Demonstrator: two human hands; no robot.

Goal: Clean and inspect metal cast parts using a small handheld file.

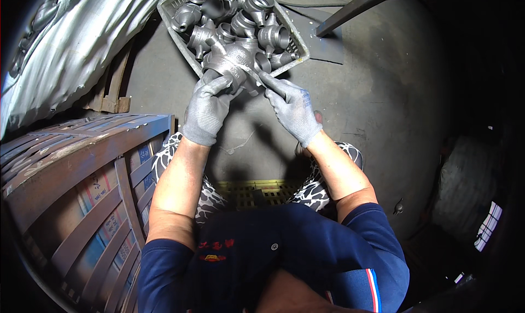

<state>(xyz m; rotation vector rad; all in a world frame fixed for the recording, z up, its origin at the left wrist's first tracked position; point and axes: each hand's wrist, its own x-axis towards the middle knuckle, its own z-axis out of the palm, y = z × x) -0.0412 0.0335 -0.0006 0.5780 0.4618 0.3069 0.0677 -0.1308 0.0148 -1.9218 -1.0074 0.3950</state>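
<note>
A grey cast-metal valve body [232,61], with a round ringed opening and a short stub, is held in front of me at the near edge of the crate. My left hand [208,108], in a grey knit glove, is closed round its near left side, thumb on the ring. My right hand [292,105], gloved alike, is closed at the casting's right side, its fingers pointing at it. A thin pale strip [251,75] lies against the casting by the right fingertips; most of it is hidden, and its kind cannot be made out.
A light grey plastic crate [183,50] full of similar castings [273,36] stands on the concrete floor beyond my hands. At left are a slatted metal rack [90,151] with cartons and a big white sack [76,50]. A dark metal leg [355,9] slants at upper right.
</note>
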